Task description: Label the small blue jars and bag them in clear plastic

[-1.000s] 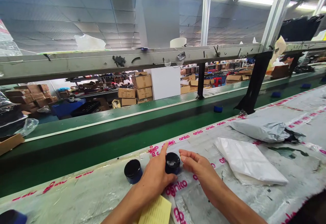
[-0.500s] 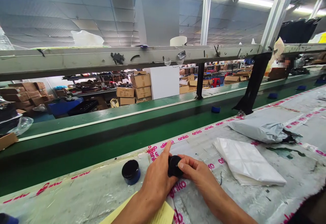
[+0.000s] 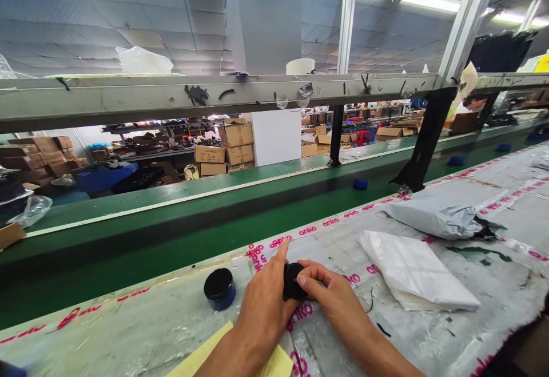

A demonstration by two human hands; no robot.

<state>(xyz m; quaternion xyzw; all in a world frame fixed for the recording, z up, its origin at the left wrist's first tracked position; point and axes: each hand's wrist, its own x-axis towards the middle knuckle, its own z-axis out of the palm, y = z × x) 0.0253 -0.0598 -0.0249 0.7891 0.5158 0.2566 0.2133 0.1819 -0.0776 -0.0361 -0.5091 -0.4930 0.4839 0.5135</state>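
Note:
Near the front of the covered table, my left hand point(image 3: 266, 297) is wrapped round the left side of a round black piece point(image 3: 293, 281), its index finger pointing up and away. My right hand point(image 3: 330, 288) pinches at the right part of that same piece with thumb and index finger. To the left of my hands stands a round container point(image 3: 219, 289) with a black top and a blue side. Under my left forearm lies a yellow sheet point(image 3: 206, 353), partly hidden by the arm.
Folded white plastic point(image 3: 418, 274) and a grey plastic bag point(image 3: 437, 217) lie on the right. A green conveyor point(image 3: 171, 251) runs behind the table, bearing several blue items, one a blue ring point(image 3: 360, 183). Metal posts and a beam point(image 3: 253, 91) stand over it.
The blue items on the conveyor have shifted slightly left. A small black strip now shows beside my right forearm. Both hands stay on the black piece, with little movement.

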